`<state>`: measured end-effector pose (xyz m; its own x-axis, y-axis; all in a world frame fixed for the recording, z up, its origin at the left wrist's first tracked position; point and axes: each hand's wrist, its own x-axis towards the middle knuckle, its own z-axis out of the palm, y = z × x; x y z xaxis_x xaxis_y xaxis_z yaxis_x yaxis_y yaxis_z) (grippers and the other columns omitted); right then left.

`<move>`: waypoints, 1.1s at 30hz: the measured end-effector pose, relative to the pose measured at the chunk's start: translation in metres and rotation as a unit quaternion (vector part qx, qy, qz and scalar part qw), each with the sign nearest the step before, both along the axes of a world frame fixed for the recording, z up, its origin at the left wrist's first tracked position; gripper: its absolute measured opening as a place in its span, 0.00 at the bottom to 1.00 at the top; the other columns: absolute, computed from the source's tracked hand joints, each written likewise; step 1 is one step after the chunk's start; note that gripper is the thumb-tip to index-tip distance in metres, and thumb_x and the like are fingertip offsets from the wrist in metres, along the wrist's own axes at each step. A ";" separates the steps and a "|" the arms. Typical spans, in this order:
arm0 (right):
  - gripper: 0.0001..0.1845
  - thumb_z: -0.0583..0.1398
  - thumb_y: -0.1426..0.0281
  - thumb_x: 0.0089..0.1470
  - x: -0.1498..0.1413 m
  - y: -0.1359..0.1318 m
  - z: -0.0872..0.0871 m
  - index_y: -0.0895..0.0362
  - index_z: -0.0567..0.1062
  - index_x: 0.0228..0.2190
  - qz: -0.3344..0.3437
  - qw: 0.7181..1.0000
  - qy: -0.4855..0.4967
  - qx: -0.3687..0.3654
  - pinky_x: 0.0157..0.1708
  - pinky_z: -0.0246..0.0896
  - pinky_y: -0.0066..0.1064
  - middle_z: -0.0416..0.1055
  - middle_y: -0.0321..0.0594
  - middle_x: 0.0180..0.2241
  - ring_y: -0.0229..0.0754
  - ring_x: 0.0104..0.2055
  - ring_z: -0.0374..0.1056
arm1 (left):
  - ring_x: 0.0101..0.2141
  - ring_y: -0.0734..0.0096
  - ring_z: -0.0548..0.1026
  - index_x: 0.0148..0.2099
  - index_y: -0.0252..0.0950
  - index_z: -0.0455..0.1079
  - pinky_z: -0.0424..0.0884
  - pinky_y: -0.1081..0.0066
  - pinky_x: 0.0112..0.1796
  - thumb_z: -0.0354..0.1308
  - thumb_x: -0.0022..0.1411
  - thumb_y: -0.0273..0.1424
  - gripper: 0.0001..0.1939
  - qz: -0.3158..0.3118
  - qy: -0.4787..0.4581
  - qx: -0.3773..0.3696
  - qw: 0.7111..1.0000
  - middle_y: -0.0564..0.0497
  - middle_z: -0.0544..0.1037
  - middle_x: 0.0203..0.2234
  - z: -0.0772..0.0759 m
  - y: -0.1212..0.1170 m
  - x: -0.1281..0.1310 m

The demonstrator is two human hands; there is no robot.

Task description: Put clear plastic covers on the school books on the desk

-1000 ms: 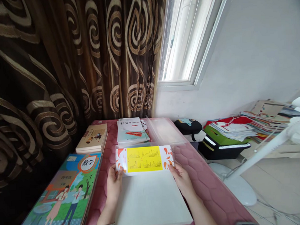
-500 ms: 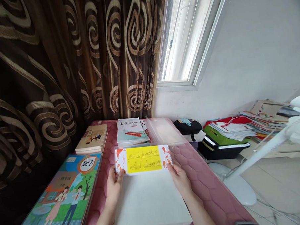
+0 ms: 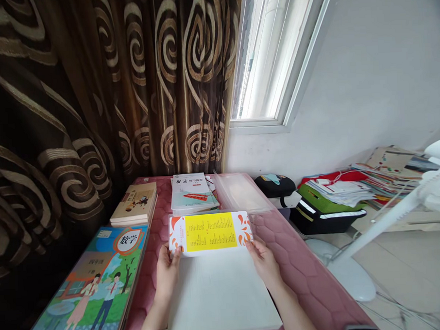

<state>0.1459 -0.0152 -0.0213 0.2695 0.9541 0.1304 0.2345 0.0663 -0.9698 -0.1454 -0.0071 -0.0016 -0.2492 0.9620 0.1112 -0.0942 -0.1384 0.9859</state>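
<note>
Both my hands hold a printed sheet (image 3: pixel 210 233) by its two sides. A yellow panel of small text fills its middle, with orange petal shapes on white at the ends. A clear plastic edge shows along its border. My left hand (image 3: pixel 168 269) pinches the left side, thumb on top and fingers underneath. At the right side, my right hand (image 3: pixel 262 263) grips it the same way. Nearer me, a thick white slab-like block (image 3: pixel 222 296) lies between my forearms, partly covered by the sheet; I cannot tell what it is.
On the pink quilted table (image 3: pixel 301 273), a stack of mathematics textbooks (image 3: pixel 97 287) lies left, with smaller tan books (image 3: pixel 134 203) behind. Calligraphy workbooks (image 3: pixel 192 193) and clear plastic covers (image 3: pixel 243 193) lie at the back. A white fan (image 3: pixel 386 226) stands right, beside a black-and-green storage box (image 3: pixel 324 214).
The sheet and both hands have shifted very slightly left since a second ago, along with a small turn of the view. My grip stays the same.
</note>
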 end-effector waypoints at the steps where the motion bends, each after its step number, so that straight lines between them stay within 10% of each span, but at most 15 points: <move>1: 0.33 0.56 0.40 0.49 -0.002 0.000 0.003 0.54 0.80 0.38 0.000 1.000 0.004 -0.001 0.35 0.70 0.34 0.79 0.45 0.38 0.53 0.40 0.74 | 0.40 0.59 0.77 0.42 0.37 0.68 0.71 0.62 0.44 0.65 0.50 0.49 0.25 -0.005 -0.002 0.004 1.000 0.44 0.79 0.39 -0.001 -0.001 0.000; 33: 0.31 0.60 0.42 0.46 0.005 -0.001 0.001 0.55 0.80 0.37 -0.001 1.000 0.006 0.002 0.35 0.68 0.35 0.79 0.42 0.33 0.50 0.36 0.74 | 0.35 0.62 0.76 0.36 0.38 0.68 0.72 0.66 0.38 0.67 0.46 0.48 0.22 0.017 0.015 0.005 1.000 0.50 0.78 0.30 -0.005 0.005 -0.002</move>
<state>0.1508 -0.0158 -0.0206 0.2721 0.9534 0.1302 0.2226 0.0692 -0.9724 -0.1477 -0.0022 -0.0070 -0.2774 0.9520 0.1297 -0.0588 -0.1515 0.9867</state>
